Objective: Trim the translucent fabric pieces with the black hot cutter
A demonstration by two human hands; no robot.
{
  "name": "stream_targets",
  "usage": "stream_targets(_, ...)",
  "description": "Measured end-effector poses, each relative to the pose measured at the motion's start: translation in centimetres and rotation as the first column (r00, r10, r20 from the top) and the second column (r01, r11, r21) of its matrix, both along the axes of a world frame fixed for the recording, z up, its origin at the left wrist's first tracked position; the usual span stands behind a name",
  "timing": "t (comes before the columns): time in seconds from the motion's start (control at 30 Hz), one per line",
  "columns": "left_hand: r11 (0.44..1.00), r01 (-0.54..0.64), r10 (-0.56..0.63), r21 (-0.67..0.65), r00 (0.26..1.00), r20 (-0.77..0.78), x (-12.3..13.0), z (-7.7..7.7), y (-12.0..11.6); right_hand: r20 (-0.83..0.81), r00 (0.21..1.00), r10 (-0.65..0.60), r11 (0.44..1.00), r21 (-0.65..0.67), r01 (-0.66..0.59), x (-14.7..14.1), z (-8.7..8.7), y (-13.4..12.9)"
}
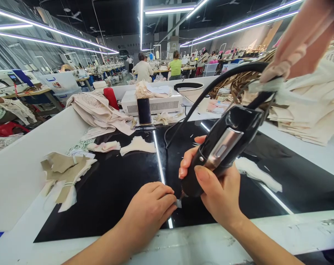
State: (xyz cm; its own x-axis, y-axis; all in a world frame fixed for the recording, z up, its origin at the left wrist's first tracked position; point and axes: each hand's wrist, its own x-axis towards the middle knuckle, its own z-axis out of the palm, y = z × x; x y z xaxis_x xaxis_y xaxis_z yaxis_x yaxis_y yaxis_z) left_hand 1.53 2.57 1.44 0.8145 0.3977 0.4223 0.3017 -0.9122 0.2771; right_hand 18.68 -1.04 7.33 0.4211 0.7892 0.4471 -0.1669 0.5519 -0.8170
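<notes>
In my right hand [219, 187] is a black corded handheld tool [220, 147] with a silver panel, its body tilted and its narrow tip pointing down and left. My left hand [152, 208] rests low over the glossy black board [114, 187], fingers pressed together on a small pale piece [178, 203]. The tool's tip is right beside that piece; whether they touch is hard to tell. Most of the piece is hidden under my fingers. A thick black cable [205, 92] arches from the tool's upper end.
White cut fabric [138, 145] lies behind my hands, with tied beige pieces [64, 169] at left and another white piece [258, 173] at right. A phone [144, 111] leans against a white box [167, 103]. Fabric stacks [316, 95] stand at right. People sit further back.
</notes>
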Motion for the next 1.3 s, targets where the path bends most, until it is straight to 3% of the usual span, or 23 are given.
stream_targets(0.27,0.997,0.006,-0.007,0.083,1.0,0.008,-0.2,-0.2,-0.1,0.024,0.998,-0.062,0.997,-0.053,0.063,-0.2,0.3,0.0)
stream_targets(0.4,0.993,0.024,-0.025,0.117,1.0,0.011,-0.4,-0.6,-0.1,0.012,1.0,-0.026,0.999,-0.037,0.027,0.0,0.1,-0.1)
stream_targets(0.77,0.994,0.036,-0.035,0.102,0.999,-0.014,-0.4,-1.1,0.0,0.025,0.999,0.032,0.999,-0.006,-0.032,-0.1,-0.2,-1.1)
stream_targets(0.93,0.998,0.035,-0.035,0.05,0.999,0.002,-0.7,0.0,0.0,0.039,0.998,0.058,0.998,0.004,-0.058,0.2,-0.3,-1.0)
stream_targets(1.13,0.998,-0.061,0.06,-0.031,0.998,-0.027,-5.3,1.9,0.8,0.035,0.998,0.046,0.999,0.001,-0.046,0.7,-0.1,-1.0)
stream_targets(1.3,0.974,-0.219,0.214,-0.05,0.973,-0.08,-9.6,1.6,0.5,0.036,0.997,0.064,0.998,0.008,-0.064,-0.9,0.5,-0.5)
